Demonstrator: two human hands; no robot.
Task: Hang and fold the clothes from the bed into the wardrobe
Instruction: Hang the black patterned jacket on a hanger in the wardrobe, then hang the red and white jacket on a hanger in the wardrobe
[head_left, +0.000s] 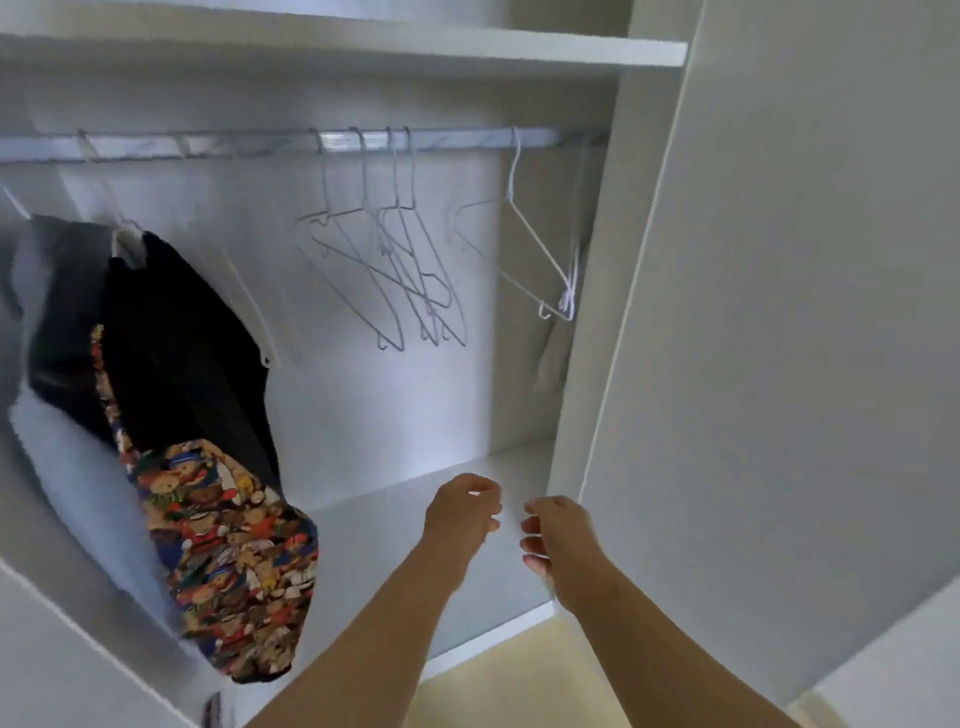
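Head view, looking into an open white wardrobe (582, 364).

- Silver metal rail (467, 139) runs across under a white upper shelf (363, 49).
- Clothes hang at the left end of the rail, bunched together:
  - a black fabric garment (176, 332) on a white hanger;
  - touching its lower edge, a multicoloured teddy-bear print garment (228, 551), which hangs lowest;
  - behind and left of both, a pale fluffy white garment (62, 467), blurred, so its shape is unclear.
- Mid-rail, well apart from the clothes: 4 bare white wire hangers (384, 270), overlapping and tilted.
- Further right, near the side wall: more thin white wire hangers (540, 260), also bare. I cannot tell how many.
- White wardrobe door (779, 312) stands open at the right.
- White base panel (395, 525) lies below the hangers.
- A strip of cream floor (519, 686) shows in front.

Hands: both bare forearms reach forward over the base panel.
- Left hand (462, 512): fingers loosely curled toward the right hand, nothing in them.
- Right hand (558, 535): fingers loosely curled toward the left hand, nothing in them either.
- The 2 hands are near each other, fingertips facing, not touching.
- Both sit low, below the bare hangers and to the right of the hung clothes, touching neither.
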